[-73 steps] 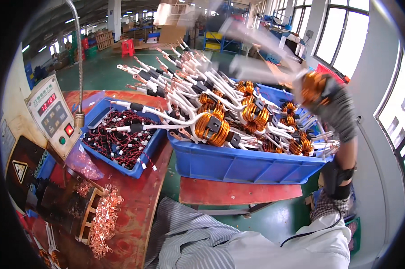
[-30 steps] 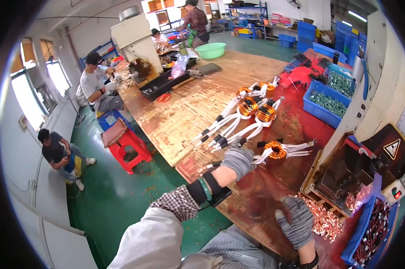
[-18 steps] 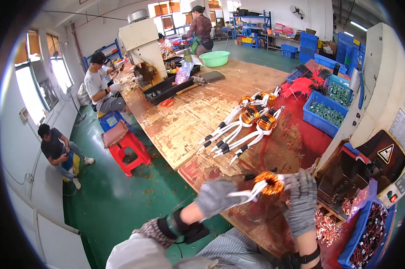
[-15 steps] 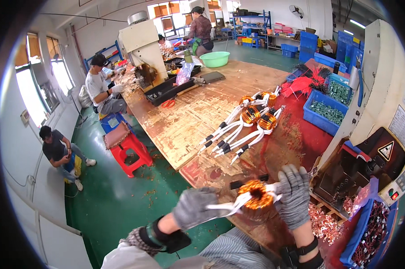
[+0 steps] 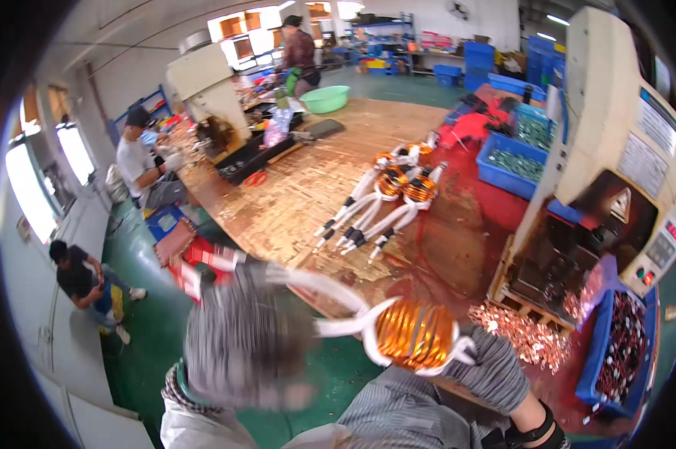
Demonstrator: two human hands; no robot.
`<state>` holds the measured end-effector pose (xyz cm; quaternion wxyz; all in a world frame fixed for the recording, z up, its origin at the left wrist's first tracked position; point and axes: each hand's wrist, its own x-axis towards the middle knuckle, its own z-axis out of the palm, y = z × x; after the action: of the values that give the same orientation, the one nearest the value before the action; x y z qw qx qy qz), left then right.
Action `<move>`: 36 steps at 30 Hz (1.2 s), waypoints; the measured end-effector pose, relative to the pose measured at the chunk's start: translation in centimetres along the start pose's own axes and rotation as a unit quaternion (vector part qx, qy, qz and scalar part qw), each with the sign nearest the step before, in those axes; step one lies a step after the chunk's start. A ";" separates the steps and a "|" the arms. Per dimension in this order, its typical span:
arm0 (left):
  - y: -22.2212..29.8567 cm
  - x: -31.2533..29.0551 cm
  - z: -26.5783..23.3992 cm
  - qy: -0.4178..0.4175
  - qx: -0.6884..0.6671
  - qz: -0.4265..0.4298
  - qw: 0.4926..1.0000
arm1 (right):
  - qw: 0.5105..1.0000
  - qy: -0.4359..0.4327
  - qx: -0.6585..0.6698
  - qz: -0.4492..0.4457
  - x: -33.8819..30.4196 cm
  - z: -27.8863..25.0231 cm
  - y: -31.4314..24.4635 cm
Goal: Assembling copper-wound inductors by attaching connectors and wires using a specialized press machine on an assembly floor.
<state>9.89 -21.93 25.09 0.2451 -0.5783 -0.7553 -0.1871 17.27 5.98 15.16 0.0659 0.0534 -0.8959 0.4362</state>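
A copper-wound coil (image 5: 413, 334) with white leads (image 5: 319, 288) is held up at the near edge of the desk (image 5: 338, 202), between the person's two grey-gloved hands. The left hand (image 5: 244, 348), out past the desk's near left edge, is blurred; its fingers close round the white leads, whose ends stick out beyond the glove. The right hand (image 5: 495, 370), by the desk's near edge, touches the coil's other side, beside a short white loop; its fingers are partly hidden behind the coil, so whether they are closed cannot be told.

Near the middle of the desk lies a group of similar coils (image 5: 392, 182), their white leads pointing toward its near left edge. On the desk's right side stands a cream press (image 5: 615, 142), with a heap of copper terminals (image 5: 528, 335) toward the near right corner and a blue bin (image 5: 592, 367) of dark red wires beside the heap. Farther up the right side is a blue tray (image 5: 502, 179) of small greenish parts. A green basin (image 5: 325, 99) sits at the desk's far end, and a co-worker (image 5: 137, 161) sits along its left side.
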 end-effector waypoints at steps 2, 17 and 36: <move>1.8 -0.7 1.2 -0.041 -0.121 0.071 0.989 | 0.984 0.022 0.167 0.065 -1.3 -0.2 0.4; -2.3 -9.3 28.6 -0.030 -0.551 -0.318 0.771 | 0.944 -0.079 0.317 0.036 -4.2 1.0 3.4; -7.5 2.8 33.9 0.083 -0.963 -0.132 0.218 | 0.864 0.363 -0.315 0.151 -10.2 -13.1 10.7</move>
<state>-3.10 -2.54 -0.70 -0.4657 -0.2467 -0.0403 -0.8489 26.61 23.26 13.17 0.3331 -0.2678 -0.8956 0.1235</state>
